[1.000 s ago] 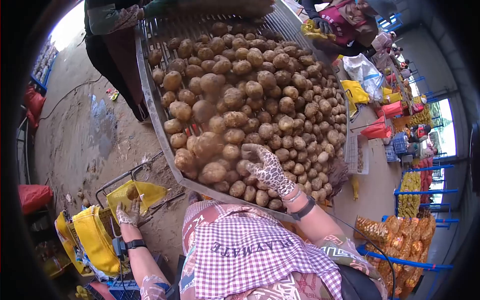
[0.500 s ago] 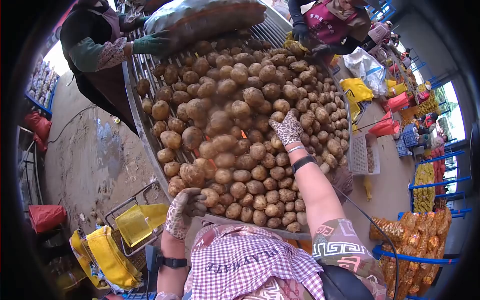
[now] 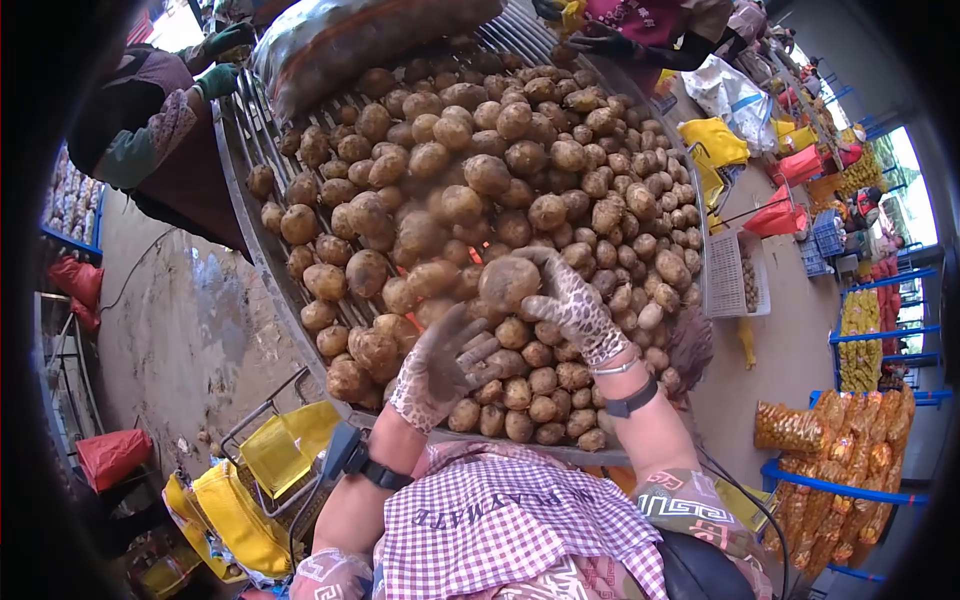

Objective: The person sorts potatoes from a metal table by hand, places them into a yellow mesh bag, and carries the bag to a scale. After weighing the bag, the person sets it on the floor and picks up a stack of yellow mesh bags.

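Many potatoes (image 3: 548, 212) cover a slatted metal table in front of me. My right hand (image 3: 575, 305), in a leopard-print glove, has its fingers curved round the side of a large potato (image 3: 507, 284) near the middle of the heap. My left hand (image 3: 440, 368), gloved with a dark palm, is spread over potatoes at the near edge, its fingers apart and nothing held. It is lower and to the left of the large potato, not touching it.
A full mesh sack (image 3: 340, 50) lies on the table's far end. Co-workers stand at the far left (image 3: 140, 120) and far right (image 3: 655, 30). A white crate (image 3: 722, 275) is right of the table; yellow sacks (image 3: 240, 510) hang at lower left.
My right hand has drawn back toward me and now grips a large potato. My left hand has moved right and forward over the potatoes. The left co-worker's arm has shifted left.
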The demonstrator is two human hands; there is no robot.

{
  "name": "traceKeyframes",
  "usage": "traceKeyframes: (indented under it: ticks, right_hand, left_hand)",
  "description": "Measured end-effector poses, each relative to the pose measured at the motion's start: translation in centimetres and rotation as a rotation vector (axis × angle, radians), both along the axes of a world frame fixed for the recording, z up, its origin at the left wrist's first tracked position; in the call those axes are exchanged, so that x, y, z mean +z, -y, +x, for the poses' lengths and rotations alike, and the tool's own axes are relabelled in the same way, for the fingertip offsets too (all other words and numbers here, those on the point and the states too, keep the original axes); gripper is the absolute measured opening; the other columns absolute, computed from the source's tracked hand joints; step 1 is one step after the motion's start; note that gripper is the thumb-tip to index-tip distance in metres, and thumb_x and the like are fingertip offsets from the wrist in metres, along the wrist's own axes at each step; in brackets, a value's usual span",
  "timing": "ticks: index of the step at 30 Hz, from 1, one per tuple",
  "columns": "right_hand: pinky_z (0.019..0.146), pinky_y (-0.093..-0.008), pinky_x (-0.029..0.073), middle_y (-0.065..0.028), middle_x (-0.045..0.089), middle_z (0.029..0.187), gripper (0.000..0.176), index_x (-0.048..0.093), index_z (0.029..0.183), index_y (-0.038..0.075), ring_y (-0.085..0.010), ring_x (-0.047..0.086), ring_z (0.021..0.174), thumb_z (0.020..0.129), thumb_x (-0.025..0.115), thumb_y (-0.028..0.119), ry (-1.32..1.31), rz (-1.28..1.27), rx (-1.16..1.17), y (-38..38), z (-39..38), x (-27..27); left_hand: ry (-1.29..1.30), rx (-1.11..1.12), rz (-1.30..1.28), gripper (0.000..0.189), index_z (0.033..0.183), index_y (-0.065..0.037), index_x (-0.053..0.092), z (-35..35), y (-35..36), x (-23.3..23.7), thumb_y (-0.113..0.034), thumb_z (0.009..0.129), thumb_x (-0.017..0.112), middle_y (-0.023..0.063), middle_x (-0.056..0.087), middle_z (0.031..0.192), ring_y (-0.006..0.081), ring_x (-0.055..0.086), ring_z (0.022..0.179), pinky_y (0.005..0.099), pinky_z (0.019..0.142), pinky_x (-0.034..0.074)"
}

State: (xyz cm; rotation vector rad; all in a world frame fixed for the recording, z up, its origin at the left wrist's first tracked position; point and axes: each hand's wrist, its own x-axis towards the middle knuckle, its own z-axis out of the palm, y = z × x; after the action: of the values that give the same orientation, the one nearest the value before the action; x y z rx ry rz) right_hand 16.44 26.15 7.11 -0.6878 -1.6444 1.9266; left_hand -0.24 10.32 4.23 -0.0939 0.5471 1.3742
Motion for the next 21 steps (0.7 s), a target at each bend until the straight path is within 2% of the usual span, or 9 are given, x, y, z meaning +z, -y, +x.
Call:
traceKeyframes:
  ticks: [2, 3, 6, 9, 12, 13, 16, 19, 21]
  right_hand:
    - [0.102, -0.0349, 0.042, -0.0111, 0.057, 0.121, 0.057, 0.05, 0.128, 0.001, -0.0204, 0.053, 0.116, 0.082, 0.074, 0.025, 0.162, 0.236, 0.282, 2.1, -0.7, 2.2]
    - [0.102, -0.0349, 0.042, -0.0111, 0.057, 0.121, 0.057, 0.05, 0.128, 0.001, -0.0204, 0.053, 0.116, 0.082, 0.074, 0.025, 0.164, 0.235, 0.283, 1.8, -0.8, 1.3]
    - [0.091, -0.0365, 0.049, -0.0131, 0.065, 0.108, 0.046, 0.056, 0.122, -0.001, -0.0242, 0.062, 0.102, 0.083, 0.073, 0.017, 0.37, 0.434, -0.196, -1.3, -2.1, -1.0]
    - [0.108, -0.0414, 0.036, -0.0198, 0.051, 0.133, 0.06, 0.049, 0.132, 0.003, -0.0344, 0.047, 0.125, 0.078, 0.071, 0.013, 0.558, 1.111, -0.288, -6.2, -5.2, -0.9]
    - [0.109, -0.0426, 0.035, -0.0186, 0.044, 0.141, 0.072, 0.041, 0.141, 0.014, -0.0353, 0.043, 0.129, 0.076, 0.072, 0.016, 0.909, 1.23, -0.144, -10.2, -9.2, -1.9]
    - [0.106, -0.0427, 0.039, -0.0173, 0.045, 0.139, 0.071, 0.043, 0.14, 0.017, -0.0353, 0.045, 0.127, 0.075, 0.071, 0.014, 0.96, 1.225, -0.104, -11.4, -10.2, -2.5]
    - [0.1, -0.0441, 0.044, -0.0154, 0.049, 0.135, 0.066, 0.045, 0.137, 0.018, -0.0368, 0.051, 0.12, 0.076, 0.069, 0.014, 0.957, 1.227, -0.037, -14.7, -11.4, -4.7]
    - [0.101, -0.0407, 0.044, -0.0146, 0.052, 0.132, 0.068, 0.047, 0.135, 0.013, -0.0335, 0.054, 0.118, 0.073, 0.074, 0.012, 0.653, 1.172, -0.105, -14.6, -10.2, -5.2]
    - [0.105, -0.036, 0.042, -0.012, 0.051, 0.133, 0.078, 0.044, 0.136, 0.009, -0.0259, 0.052, 0.12, 0.068, 0.081, 0.01, 0.384, 0.597, -0.178, -12.5, -8.5, -4.4]
  left_hand:
    - [0.08, -0.005, 0.008, 0.054, 0.132, -0.011, 0.048, -0.4, 0.2, -2.7, -0.045, 0.092, 0.058, 0.0138, 0.057, 0.126, 0.0318, 0.058, 0.112, 0.0503, 0.091, 0.05]
    - [0.181, 0.016, -0.014, 0.052, 0.131, -0.011, 0.05, -0.5, 0.5, -3.1, -0.045, 0.092, 0.057, 0.0135, 0.059, 0.122, 0.0322, 0.06, 0.108, 0.0499, 0.088, 0.052]
    - [0.287, 0.049, -0.088, 0.047, 0.126, -0.01, 0.052, -1.0, 1.9, -2.7, -0.042, 0.093, 0.056, 0.0124, 0.063, 0.114, 0.0323, 0.064, 0.1, 0.0493, 0.082, 0.055]
    - [0.031, 0.082, -0.141, 0.048, 0.128, -0.007, 0.051, -1.2, 2.7, -2.5, -0.039, 0.093, 0.057, 0.0129, 0.06, 0.12, 0.031, 0.062, 0.107, 0.0528, 0.088, 0.053]
    - [0.018, 0.065, -0.118, 0.054, 0.134, -0.007, 0.046, -1.7, 3.2, -0.6, -0.038, 0.092, 0.059, 0.0133, 0.054, 0.128, 0.031, 0.058, 0.114, 0.0543, 0.093, 0.05]
    - [0.126, 0.046, -0.022, 0.069, 0.143, -0.007, 0.036, -2.2, 3.2, -0.1, -0.024, 0.084, 0.069, 0.0141, 0.052, 0.132, 0.0281, 0.057, 0.115, 0.0452, 0.095, 0.051]
    - [-0.027, 0.072, 0.093, 0.081, 0.146, -0.007, 0.031, -2.0, 3.5, 0.7, -0.019, 0.078, 0.075, 0.0144, 0.05, 0.134, 0.0262, 0.057, 0.116, 0.0413, 0.096, 0.05]
    - [-0.11, 0.063, 0.04, 0.09, 0.146, -0.006, 0.03, -2.5, 3.9, 1.2, -0.018, 0.073, 0.08, 0.0154, 0.051, 0.133, 0.0261, 0.056, 0.118, 0.0392, 0.099, 0.048]
    - [-0.14, 0.057, 0.057, 0.091, 0.146, -0.005, 0.03, -2.5, 4.1, 1.0, -0.019, 0.072, 0.081, 0.0161, 0.051, 0.133, 0.0262, 0.056, 0.119, 0.0393, 0.1, 0.047]
